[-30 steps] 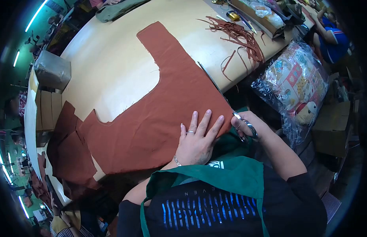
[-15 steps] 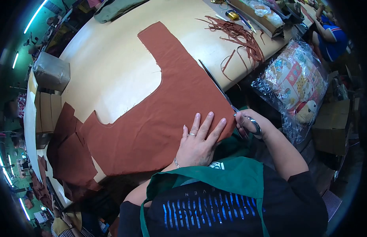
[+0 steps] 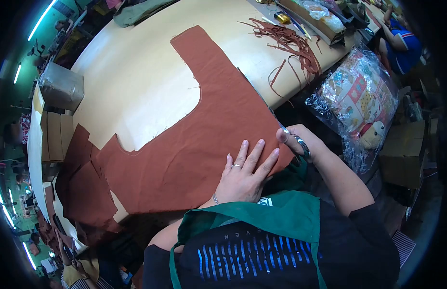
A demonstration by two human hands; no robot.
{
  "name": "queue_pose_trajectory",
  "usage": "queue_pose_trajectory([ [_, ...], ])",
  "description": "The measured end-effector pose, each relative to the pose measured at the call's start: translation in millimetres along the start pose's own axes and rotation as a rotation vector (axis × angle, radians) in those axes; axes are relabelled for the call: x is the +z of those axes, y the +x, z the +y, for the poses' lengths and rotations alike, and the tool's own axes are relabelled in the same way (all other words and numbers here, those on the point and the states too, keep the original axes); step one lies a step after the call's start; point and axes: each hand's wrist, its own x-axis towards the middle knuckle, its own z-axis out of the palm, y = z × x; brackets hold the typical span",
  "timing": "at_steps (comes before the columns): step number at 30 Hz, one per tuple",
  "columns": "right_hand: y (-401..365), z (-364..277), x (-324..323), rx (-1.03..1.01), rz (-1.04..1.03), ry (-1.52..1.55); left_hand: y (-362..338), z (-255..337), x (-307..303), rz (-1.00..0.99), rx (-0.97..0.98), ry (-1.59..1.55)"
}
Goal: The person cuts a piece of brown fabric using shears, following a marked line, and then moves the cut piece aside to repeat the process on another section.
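A large rust-brown cut piece of fabric (image 3: 190,139) lies on the table, with a curved cut-out on its left side and a long arm reaching up. My left hand (image 3: 244,174) rests flat on its lower right part, fingers spread. At the fabric's right edge, my right hand (image 3: 296,137) grips scissors (image 3: 303,147) by their handles. Their long blades run along that edge toward the upper left, mostly covered by the cloth. Only a thin dark strip of blade shows, so how far the blades are apart cannot be made out.
More brown fabric pieces (image 3: 84,183) hang over the left table edge. Thin fabric strips (image 3: 293,45) lie in a heap on the table (image 3: 132,58) at upper right, near pens and a box of plastic bags. A plastic-wrapped printed bundle (image 3: 361,101) sits right of the table. Co-workers are at the edges.
My right hand has shifted slightly up and left with the scissors, and less of the blades shows beyond the fabric. The fabric's upper arm has moved slightly right. My left hand stays nearly in place.
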Motion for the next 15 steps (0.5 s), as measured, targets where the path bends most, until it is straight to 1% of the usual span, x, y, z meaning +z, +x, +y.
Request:
queue_pose_trajectory([
  [3, -2, -1, -1, -0.016, -0.011, -0.015, 0, 0, -1, -0.005, 0.009, -0.020],
  [5, -2, -3, 1, 0.015, -0.002, -0.025, -1, -1, -1, -0.007, 0.007, -0.034],
  [9, 2, 7, 6, -0.002, 0.038, -0.033, 0, 3, -4, 0.032, -0.008, -0.052],
  [15, 1, 6, 5, 0.015, 0.040, -0.077, 1, 2, -3, 0.056, 0.003, -0.085],
])
